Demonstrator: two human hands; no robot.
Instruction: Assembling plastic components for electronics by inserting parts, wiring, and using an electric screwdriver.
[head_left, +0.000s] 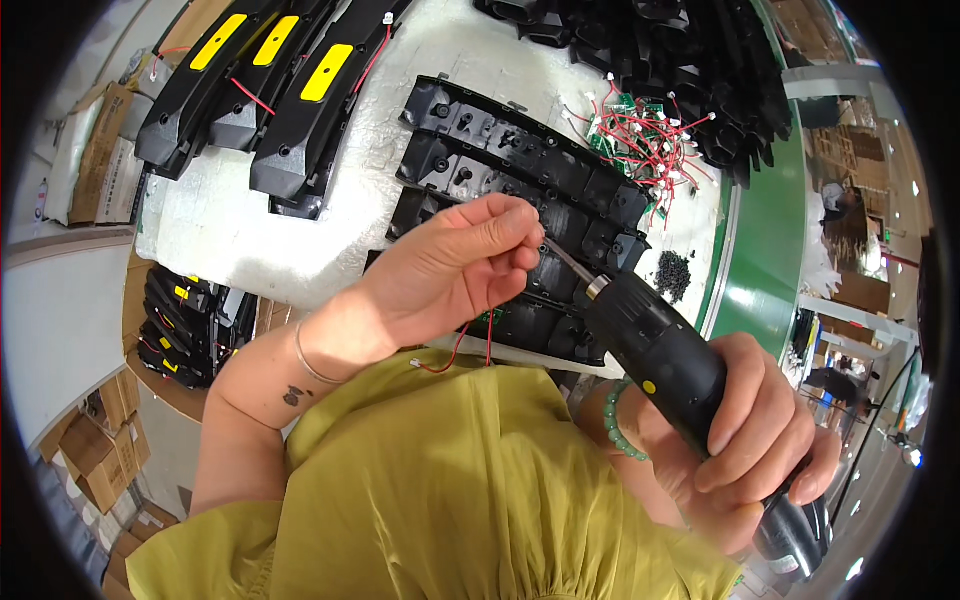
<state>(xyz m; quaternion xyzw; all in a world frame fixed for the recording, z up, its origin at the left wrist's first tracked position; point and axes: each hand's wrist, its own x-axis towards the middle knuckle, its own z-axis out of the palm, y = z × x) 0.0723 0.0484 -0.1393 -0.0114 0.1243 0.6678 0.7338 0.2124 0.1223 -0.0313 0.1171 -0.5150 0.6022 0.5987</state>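
Note:
My right hand (pixel 765 440) is wrapped round a black electric screwdriver (pixel 655 345), whose bit points up and left. At the bit's tip, the fingers of my left hand (pixel 475 250) are pinched together; whatever they hold is too small or hidden. Beneath both hands lie several black plastic housings (pixel 520 130), open side up, in a row. Near my left wrist, a red wire (pixel 440 370) with a white connector trails from the nearest housing, where a bit of green board shows. A small heap of black screws (pixel 673 275) lies right of the housings.
Green circuit boards with tangled red wires (pixel 655 150) sit beyond the screws. Black parts (pixel 680 60) are piled at the far right. Closed black housings with yellow labels (pixel 325 75) lie at the far left. Below them, a cardboard box (pixel 185 400) holds more housings.

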